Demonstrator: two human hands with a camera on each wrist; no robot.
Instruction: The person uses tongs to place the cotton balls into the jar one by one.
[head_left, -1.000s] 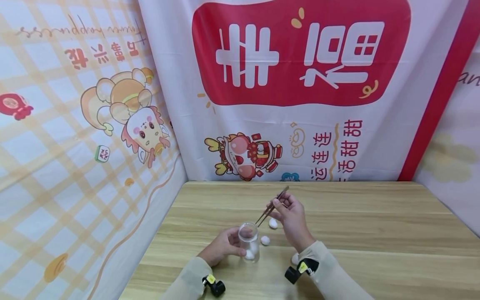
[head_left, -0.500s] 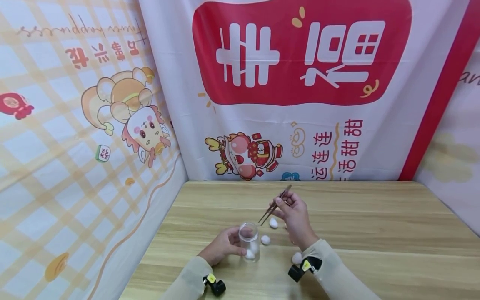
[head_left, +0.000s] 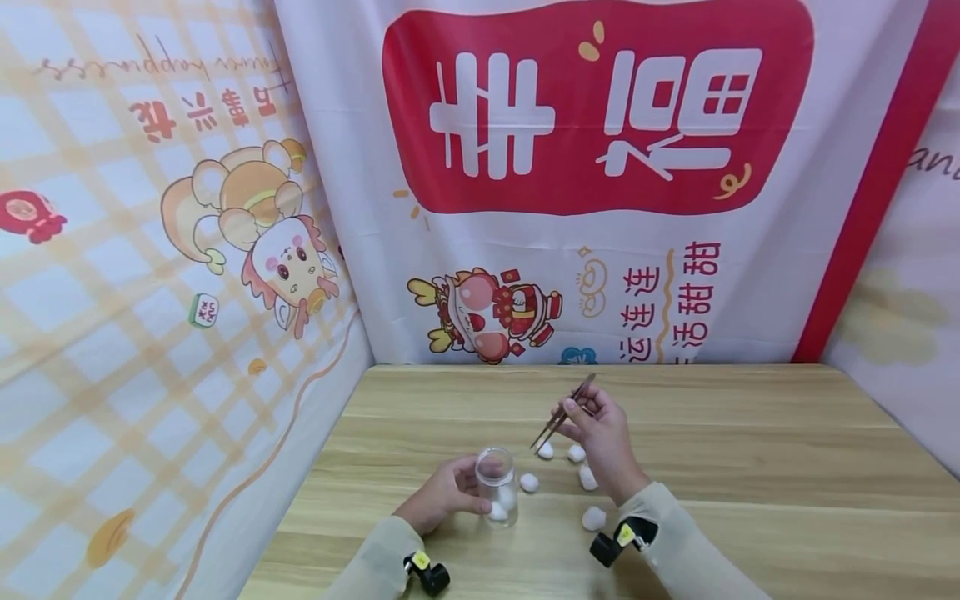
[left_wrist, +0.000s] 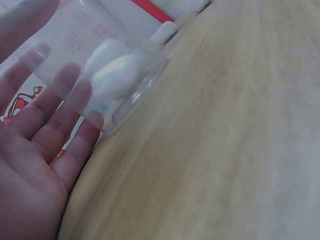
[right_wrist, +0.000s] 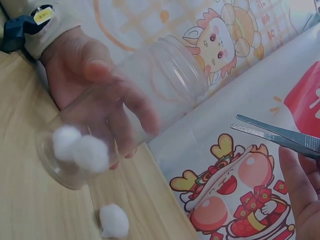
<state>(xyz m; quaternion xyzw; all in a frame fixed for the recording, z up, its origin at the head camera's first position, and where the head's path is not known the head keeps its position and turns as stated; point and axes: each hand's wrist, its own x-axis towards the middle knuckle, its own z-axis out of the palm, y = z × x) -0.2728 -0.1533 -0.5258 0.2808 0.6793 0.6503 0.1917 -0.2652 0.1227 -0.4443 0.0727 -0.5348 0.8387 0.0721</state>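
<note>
My left hand [head_left: 448,493] grips a clear, lidless jar [head_left: 495,481] that stands upright on the table. Two white cotton balls [right_wrist: 90,153] show at the jar's bottom in the right wrist view. Thumb and fingers of my right hand [head_left: 609,446] pinch a pair of metal tweezers [head_left: 564,412], slanting down to the left. Its tips are apart with nothing between them in the right wrist view, where the tweezers [right_wrist: 280,137] come in from the right. In the head view the tips point down close to a loose cotton ball [head_left: 545,451]; whether they touch it I cannot tell.
Several more cotton balls lie on the wooden table [head_left: 720,450]: one beside the jar [head_left: 529,482], others near my right hand [head_left: 576,453] and by the right wrist [head_left: 594,519]. Printed cloth [head_left: 480,242] hangs at the table's back, with more cloth at both sides.
My right hand has moved right with the tweezers, whose tips have left the jar's mouth. Cotton balls formerly behind that hand now show. My left hand and the jar have stayed put.
</note>
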